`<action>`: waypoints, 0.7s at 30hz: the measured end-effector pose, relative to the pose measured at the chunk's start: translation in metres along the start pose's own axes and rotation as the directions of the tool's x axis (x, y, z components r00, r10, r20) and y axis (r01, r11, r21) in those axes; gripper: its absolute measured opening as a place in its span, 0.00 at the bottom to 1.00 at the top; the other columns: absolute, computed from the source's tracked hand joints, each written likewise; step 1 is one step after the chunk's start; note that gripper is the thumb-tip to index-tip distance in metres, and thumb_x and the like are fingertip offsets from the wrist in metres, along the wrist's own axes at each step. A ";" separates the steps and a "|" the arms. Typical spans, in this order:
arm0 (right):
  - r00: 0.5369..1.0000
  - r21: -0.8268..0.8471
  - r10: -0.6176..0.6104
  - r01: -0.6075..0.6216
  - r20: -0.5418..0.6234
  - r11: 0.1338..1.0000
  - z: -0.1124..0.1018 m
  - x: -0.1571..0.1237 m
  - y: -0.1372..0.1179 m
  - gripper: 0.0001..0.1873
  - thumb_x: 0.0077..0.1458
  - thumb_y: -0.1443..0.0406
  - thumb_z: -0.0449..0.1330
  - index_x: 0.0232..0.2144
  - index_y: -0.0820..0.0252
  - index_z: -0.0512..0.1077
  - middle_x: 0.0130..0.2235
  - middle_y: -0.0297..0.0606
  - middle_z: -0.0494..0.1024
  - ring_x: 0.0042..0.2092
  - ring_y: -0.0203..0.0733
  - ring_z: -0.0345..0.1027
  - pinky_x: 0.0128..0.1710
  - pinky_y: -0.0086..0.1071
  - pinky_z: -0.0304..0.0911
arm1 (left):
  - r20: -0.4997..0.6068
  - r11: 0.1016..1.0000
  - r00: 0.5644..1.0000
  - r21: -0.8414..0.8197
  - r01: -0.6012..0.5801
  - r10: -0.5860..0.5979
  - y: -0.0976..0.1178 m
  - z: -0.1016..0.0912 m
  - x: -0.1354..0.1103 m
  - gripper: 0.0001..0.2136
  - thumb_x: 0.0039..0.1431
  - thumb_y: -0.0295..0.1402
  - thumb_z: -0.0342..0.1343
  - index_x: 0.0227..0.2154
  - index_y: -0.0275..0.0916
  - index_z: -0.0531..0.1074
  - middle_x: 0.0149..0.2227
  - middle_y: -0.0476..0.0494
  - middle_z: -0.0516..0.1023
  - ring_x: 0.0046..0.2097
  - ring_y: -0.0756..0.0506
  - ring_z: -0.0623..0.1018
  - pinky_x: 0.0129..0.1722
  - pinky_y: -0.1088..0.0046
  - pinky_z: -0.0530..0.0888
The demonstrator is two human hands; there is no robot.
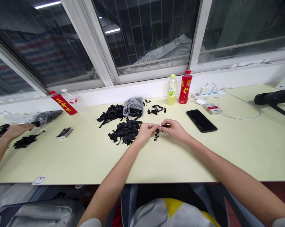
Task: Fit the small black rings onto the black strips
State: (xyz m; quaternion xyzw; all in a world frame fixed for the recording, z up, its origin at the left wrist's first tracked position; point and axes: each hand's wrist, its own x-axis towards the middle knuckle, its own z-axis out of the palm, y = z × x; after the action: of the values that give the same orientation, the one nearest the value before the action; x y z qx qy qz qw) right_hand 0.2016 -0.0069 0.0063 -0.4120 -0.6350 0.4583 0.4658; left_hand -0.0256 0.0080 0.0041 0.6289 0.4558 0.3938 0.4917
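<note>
Both hands meet over the middle of the table, pinching one short black fabric strip (164, 126). My left hand (145, 132) has its fingertips closed at the strip's left end. From the other side, my right hand (175, 128) grips it between thumb and fingers. Just beneath them lie several small black rings (156, 137), partly hidden by the fingers. Close by my left hand is a pile of black strips (125, 131), with a second pile (111, 113) behind it. A few looped black pieces (157, 109) lie beyond the hands.
A clear plastic bag (133, 106) rests on the back pile. Two bottles, one yellow-green (172, 90) and one red (185, 87), stand near the window. At right are a phone (201, 120), a cigarette pack (212, 109) and a white cable (241, 118). A co-worker's hand (15, 130) works at left.
</note>
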 end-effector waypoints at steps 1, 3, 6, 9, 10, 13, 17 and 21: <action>1.000 0.004 -0.001 0.001 -0.007 1.000 0.000 0.000 0.000 0.32 0.53 0.35 0.85 0.34 0.51 0.79 0.36 0.37 0.86 0.39 0.49 0.80 0.42 0.42 0.77 | 0.009 1.000 1.000 -0.009 -0.001 0.001 0.000 0.000 -0.001 0.41 0.55 0.79 0.80 0.33 0.37 0.91 0.30 0.42 0.84 0.35 0.46 0.71 0.37 0.67 0.68; 1.000 0.004 0.003 -0.003 -0.023 1.000 0.001 0.000 0.001 0.33 0.54 0.35 0.84 0.33 0.50 0.78 0.36 0.37 0.85 0.39 0.49 0.79 0.44 0.43 0.77 | 0.033 1.000 0.999 -0.020 -0.003 0.004 0.001 0.001 -0.002 0.42 0.58 0.79 0.78 0.34 0.36 0.91 0.32 0.40 0.86 0.35 0.46 0.73 0.38 0.67 0.71; 0.999 -0.007 0.008 -0.009 -0.039 1.000 0.000 0.001 0.001 0.31 0.55 0.36 0.83 0.33 0.51 0.78 0.36 0.37 0.86 0.39 0.48 0.79 0.45 0.43 0.76 | 0.052 1.000 0.999 -0.024 -0.010 0.011 0.004 0.003 -0.003 0.41 0.61 0.78 0.76 0.35 0.36 0.91 0.34 0.37 0.89 0.36 0.45 0.77 0.39 0.66 0.75; 0.999 -0.012 0.004 -0.004 -0.032 1.000 -0.002 0.002 0.001 0.29 0.54 0.38 0.83 0.32 0.52 0.79 0.35 0.37 0.85 0.39 0.48 0.78 0.46 0.43 0.75 | 0.051 0.999 0.998 -0.032 -0.036 0.038 0.005 0.004 -0.004 0.36 0.57 0.71 0.84 0.39 0.35 0.94 0.38 0.35 0.93 0.40 0.42 0.84 0.44 0.65 0.80; 1.000 -0.006 0.007 -0.007 -0.026 1.000 -0.003 0.002 0.001 0.29 0.53 0.39 0.84 0.32 0.52 0.80 0.35 0.37 0.85 0.40 0.47 0.78 0.46 0.42 0.75 | 0.047 0.998 0.998 -0.041 -0.040 0.042 0.005 0.004 -0.004 0.35 0.55 0.68 0.87 0.41 0.35 0.95 0.39 0.35 0.94 0.41 0.41 0.85 0.46 0.65 0.82; 0.999 0.044 0.050 -0.049 -0.011 0.998 -0.004 0.004 0.002 0.30 0.50 0.39 0.86 0.34 0.53 0.83 0.36 0.39 0.88 0.39 0.48 0.78 0.43 0.41 0.74 | 0.033 0.998 0.999 -0.061 -0.027 0.029 0.005 0.002 -0.002 0.33 0.52 0.64 0.89 0.40 0.35 0.94 0.39 0.35 0.94 0.41 0.41 0.86 0.45 0.65 0.82; 0.994 0.128 0.108 -0.108 0.006 0.986 -0.006 0.006 0.004 0.30 0.48 0.39 0.88 0.36 0.53 0.86 0.37 0.42 0.91 0.38 0.47 0.79 0.40 0.41 0.75 | 0.038 0.998 0.999 -0.053 -0.036 0.038 0.005 0.001 -0.001 0.33 0.53 0.66 0.86 0.37 0.36 0.93 0.36 0.37 0.92 0.39 0.42 0.83 0.43 0.66 0.80; 0.993 0.148 0.115 -0.113 -0.006 0.983 -0.008 0.007 0.004 0.30 0.48 0.39 0.89 0.35 0.54 0.86 0.36 0.42 0.92 0.37 0.46 0.79 0.40 0.40 0.75 | 0.026 0.998 0.998 -0.014 -0.062 0.062 0.005 0.003 -0.002 0.32 0.59 0.66 0.83 0.38 0.36 0.92 0.36 0.38 0.91 0.38 0.43 0.82 0.42 0.67 0.79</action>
State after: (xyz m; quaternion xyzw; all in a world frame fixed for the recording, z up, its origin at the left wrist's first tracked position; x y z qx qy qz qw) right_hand 0.2080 0.0026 0.0053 -0.4155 -0.5714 0.5268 0.4726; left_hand -0.0228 0.0046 0.0082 0.6446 0.4269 0.4033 0.4894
